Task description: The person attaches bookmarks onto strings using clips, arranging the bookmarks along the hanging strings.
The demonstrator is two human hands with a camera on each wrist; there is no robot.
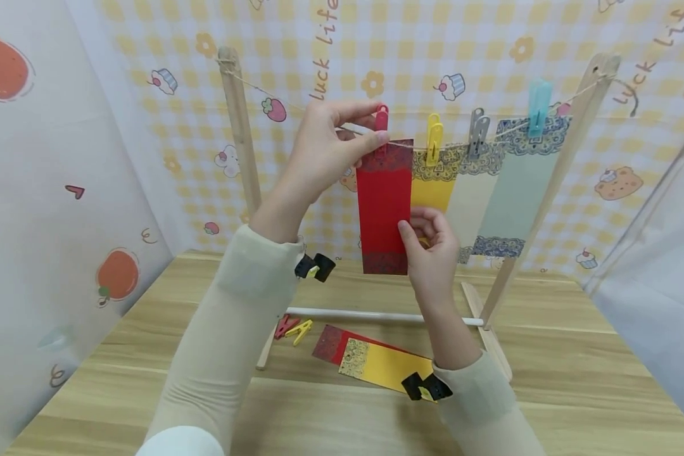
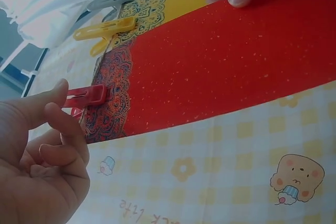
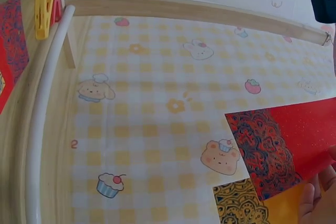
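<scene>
Yellow peg (image 1: pixel 434 139), grey peg (image 1: pixel 477 132) & blue peg (image 1: pixel 539 107) are hanging on the string (image 1: pixel 570 98) w/ yellow, pale & green cards. On the table (image 1: pixel 576 380) two cards (image 1: pixel 370 362) are lying, w/ loose pegs (image 1: pixel 292 328) nearby.

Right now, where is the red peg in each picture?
Head: red peg at top middle on the string, pinched by the left hand.
Left wrist: at left middle, beside the fingertips.
Right wrist: not in view.
Shared landmark: the red paper strip.
</scene>
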